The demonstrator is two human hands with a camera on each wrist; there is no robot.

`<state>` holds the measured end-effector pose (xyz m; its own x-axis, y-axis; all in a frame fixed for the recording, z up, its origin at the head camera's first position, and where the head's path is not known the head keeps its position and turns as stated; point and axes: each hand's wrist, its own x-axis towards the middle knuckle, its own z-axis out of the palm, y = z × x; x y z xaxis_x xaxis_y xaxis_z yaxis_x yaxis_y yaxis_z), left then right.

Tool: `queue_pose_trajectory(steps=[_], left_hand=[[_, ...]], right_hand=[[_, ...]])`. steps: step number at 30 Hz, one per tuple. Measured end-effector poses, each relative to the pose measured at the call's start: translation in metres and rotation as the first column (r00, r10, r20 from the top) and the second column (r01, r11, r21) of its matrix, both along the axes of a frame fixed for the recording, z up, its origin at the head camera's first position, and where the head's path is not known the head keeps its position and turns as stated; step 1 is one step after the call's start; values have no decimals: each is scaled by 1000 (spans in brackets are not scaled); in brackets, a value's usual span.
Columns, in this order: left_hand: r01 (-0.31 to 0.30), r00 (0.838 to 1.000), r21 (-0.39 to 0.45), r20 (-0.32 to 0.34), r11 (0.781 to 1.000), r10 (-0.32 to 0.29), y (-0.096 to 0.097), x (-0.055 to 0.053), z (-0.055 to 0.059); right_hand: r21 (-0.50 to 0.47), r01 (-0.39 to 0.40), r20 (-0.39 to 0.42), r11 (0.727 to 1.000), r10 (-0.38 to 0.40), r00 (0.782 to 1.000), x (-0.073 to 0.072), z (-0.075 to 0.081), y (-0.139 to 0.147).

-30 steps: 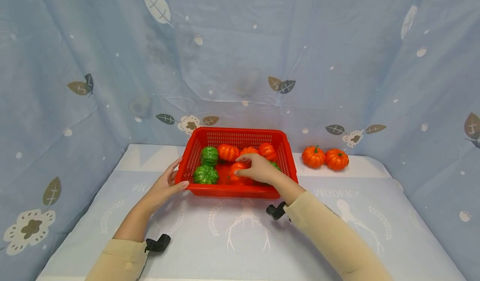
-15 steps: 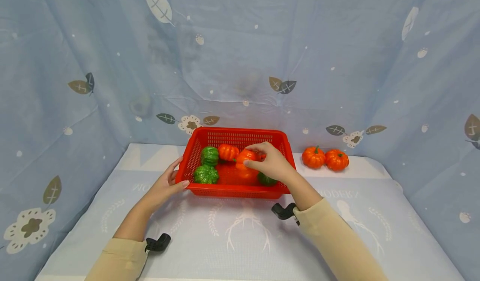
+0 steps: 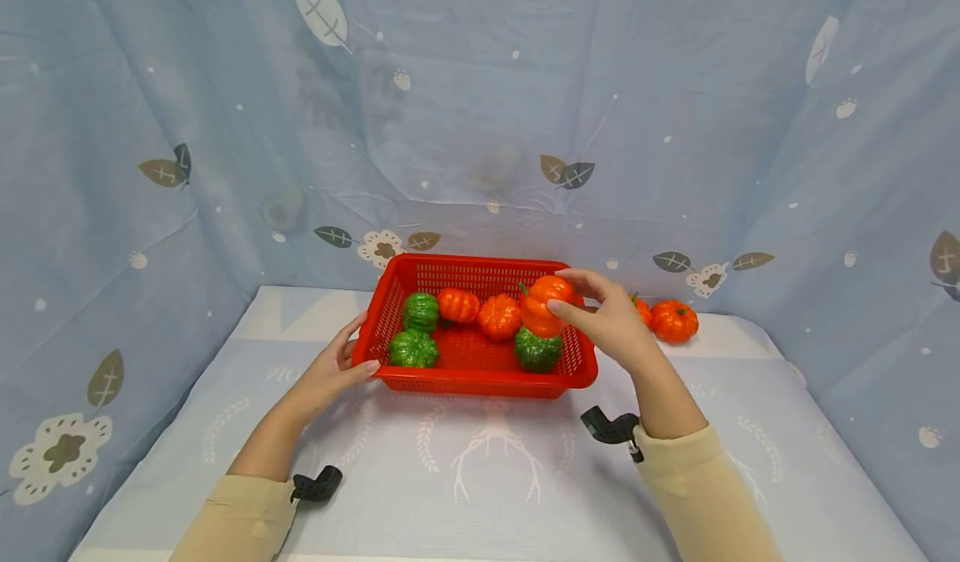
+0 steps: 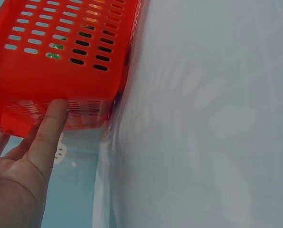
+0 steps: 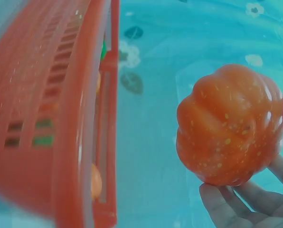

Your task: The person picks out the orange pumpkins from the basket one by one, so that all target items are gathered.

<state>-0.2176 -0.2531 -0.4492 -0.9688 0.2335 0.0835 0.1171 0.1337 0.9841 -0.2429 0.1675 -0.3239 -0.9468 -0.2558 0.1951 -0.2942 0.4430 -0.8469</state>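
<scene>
My right hand [image 3: 618,328] grips a ribbed orange pumpkin [image 3: 547,305] with a green stem, raised over the right end of the red basket [image 3: 465,383]. In the right wrist view this pumpkin [image 5: 231,126] shows a speckled side, and the fingertips press its underside. My left hand [image 3: 326,378] rests with extended fingers against the basket's left front corner. Inside the basket are two green pumpkins [image 3: 413,349] at the left, another green pumpkin [image 3: 538,351] at the right, and orange pumpkins [image 3: 499,318] between. The raised pumpkin covers the basket's back right part.
Two more orange pumpkins [image 3: 674,321] sit on the table right of the basket; my right hand partly hides the nearer one. A patterned cloth [image 3: 487,479] covers the table. Blue curtains [image 3: 465,112] hang behind and on both sides.
My right hand has lifted the orange pumpkin from the basket's middle and carried it up and right, uncovering the green pumpkin at the right. My left hand has stayed at the corner.
</scene>
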Motion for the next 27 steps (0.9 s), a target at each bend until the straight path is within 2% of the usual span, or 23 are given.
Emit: queue_pose_trajectory(steps=[6, 10, 16, 20, 27], left_hand=[[-1, 1000, -10, 4, 1000, 1, 2, -2, -1], [-3, 1000, -10, 4, 1000, 3, 3, -3, -1], [6, 1000, -14, -1, 1000, -6, 2, -4, -1], [3, 1000, -20, 4, 1000, -3, 1, -5, -1], [-6, 1000, -35, 10, 999, 7, -1, -2, 0]], right_hand=[[44, 81, -49, 996, -79, 996, 4, -5, 31], [18, 117, -62, 993, -116, 991, 8, -9, 54], [74, 237, -115, 969, -228, 967, 14, -13, 91], [83, 302, -108, 950, -292, 950, 17, -19, 112], [85, 365, -66, 927, -360, 931, 16, -33, 138]])
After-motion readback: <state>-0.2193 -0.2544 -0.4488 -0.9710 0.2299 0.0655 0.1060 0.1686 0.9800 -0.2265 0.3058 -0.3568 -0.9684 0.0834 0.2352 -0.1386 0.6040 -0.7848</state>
